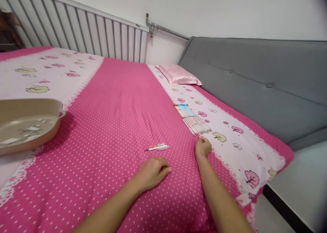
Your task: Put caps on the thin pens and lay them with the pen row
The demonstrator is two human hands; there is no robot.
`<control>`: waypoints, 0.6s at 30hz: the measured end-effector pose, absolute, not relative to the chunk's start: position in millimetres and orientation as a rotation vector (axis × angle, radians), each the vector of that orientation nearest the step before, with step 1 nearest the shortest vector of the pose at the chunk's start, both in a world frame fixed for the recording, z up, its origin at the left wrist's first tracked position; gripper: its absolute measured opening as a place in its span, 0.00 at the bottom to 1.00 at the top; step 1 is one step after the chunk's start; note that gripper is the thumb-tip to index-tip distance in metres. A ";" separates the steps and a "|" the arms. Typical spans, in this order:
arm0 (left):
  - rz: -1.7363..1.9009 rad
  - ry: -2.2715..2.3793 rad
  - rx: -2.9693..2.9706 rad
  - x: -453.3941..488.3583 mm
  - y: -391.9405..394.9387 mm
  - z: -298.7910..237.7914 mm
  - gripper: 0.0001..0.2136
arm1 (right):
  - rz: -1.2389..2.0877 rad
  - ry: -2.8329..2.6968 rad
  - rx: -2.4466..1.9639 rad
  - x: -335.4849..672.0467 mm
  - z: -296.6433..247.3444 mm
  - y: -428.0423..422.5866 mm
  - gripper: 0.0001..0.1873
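Observation:
My left hand (154, 171) rests on the pink dotted bedspread, fingers curled together and nothing visible in them. Just beyond it lie a slim white pen (163, 147) with a dark tip and a small patterned piece (154, 146) beside it. Over to the right, my right hand (203, 146) is closed at the near end of a row of slim pens (196, 125). Its fingertips are hidden, so whatever they pinch cannot be made out. Behind that row, a second group of blue and cream pens (186, 110) lies side by side.
A beige plastic basin (55, 124) with a few small pale pieces inside stands at the left. A pink satin pillow (178, 75) lies near the grey padded headboard (250, 80). A white radiator (84, 27) and a pipe (168, 30) run along the wall.

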State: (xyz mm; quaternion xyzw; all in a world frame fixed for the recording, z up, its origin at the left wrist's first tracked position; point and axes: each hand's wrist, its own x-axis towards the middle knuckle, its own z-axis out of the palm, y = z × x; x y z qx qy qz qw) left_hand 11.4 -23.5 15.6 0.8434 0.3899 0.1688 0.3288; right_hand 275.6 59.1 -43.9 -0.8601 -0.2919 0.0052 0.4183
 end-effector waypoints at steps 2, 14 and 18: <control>0.444 1.015 2.223 11.1 -22.9 14.7 0.14 | 0.026 -0.791 -2.142 273.9 -43.2 56.9 0.21; 0.423 1.012 2.232 10.5 -22.4 15.2 0.14 | 0.059 -1.032 -2.196 265.9 -45.0 53.9 0.20; 0.429 1.015 2.235 10.0 -22.3 15.2 0.14 | 0.047 -1.052 -2.179 267.6 -45.9 54.5 0.20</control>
